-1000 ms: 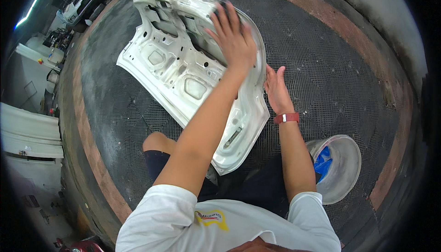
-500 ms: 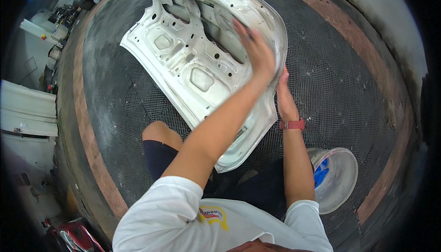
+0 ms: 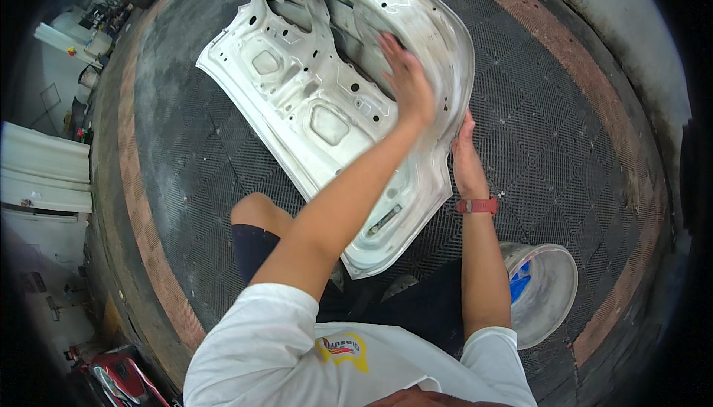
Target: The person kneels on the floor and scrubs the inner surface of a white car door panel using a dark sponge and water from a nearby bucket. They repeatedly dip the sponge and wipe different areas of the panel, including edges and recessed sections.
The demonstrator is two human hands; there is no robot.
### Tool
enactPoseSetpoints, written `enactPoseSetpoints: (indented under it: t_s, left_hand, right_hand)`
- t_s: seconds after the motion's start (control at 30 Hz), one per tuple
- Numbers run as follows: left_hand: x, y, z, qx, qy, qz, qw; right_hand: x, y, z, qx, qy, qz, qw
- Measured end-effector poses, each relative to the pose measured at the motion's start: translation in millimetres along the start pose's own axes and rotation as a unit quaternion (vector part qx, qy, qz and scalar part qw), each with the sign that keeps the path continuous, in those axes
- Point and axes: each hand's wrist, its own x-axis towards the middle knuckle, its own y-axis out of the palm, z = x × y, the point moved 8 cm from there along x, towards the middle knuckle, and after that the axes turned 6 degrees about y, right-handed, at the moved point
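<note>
Looks steeply down from head height — over the white shirt [image 3: 423,346], near to the white car panel [image 3: 327,125], wide enough to take in grid floor [image 3: 553,147] and pale wall [image 3: 631,36] — bows straight edges.

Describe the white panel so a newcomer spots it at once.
Over the dark grid floor, find the left hand and right hand. The left is over the hollowed face of the white panel, the right at its outer edge. Broad and punched with holes, it differs from the round bucket by the right forearm.
</note>
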Motion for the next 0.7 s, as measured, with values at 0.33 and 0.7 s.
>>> enactPoseSetpoints:
  t_s: [0.33,0.7]
  left_hand:
    - [-25,13,30,0.001,-0.046,0.028,0.999]
    - [-13,6,71,-0.005,-0.120,0.020,0.993]
  right_hand:
    - [-2,-3,-4,0.003,0.004,-0.007,1.000]
    - [2,3,0,0.016,-0.002,0.001,1.000]
